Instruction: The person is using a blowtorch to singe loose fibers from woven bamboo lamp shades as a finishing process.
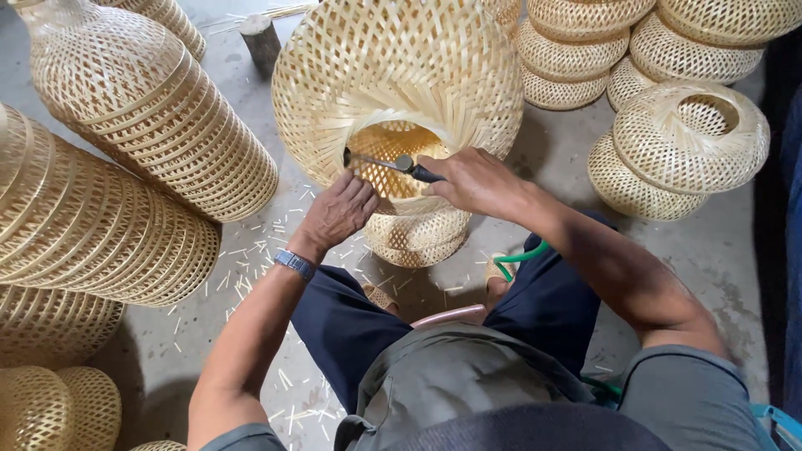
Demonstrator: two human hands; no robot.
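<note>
Where the view drops nearest, grey shirt (468, 376) and dark trousers (351, 326), knees apart over a concrete floor (718, 250) strewn with pale splinters (251, 259). Just above, a wristwatch (295, 265) on the left wrist. Left hand (338, 213) curled, fingers pressed together against the lower rim of a woven shade (393, 75), steadying it beside the round opening. Right hand (472, 179) closed in a fist round the dark handle of a tool (393, 163) — thin metal tip pointing left across the opening, touching its edge. Green hose (522, 255) trailing from under the right forearm down toward the lap. Shade tilted, mouth toward the wearer, propped on a smaller woven piece (418, 238) between the knees. Left of it, long nested stacks of shades (150, 117) lying on their sides. Right, a squat shade (685, 138) with its own opening — well apart from the hands. Farthest back, more stacked shades (576, 58) and a short wood stump (261, 38).
</note>
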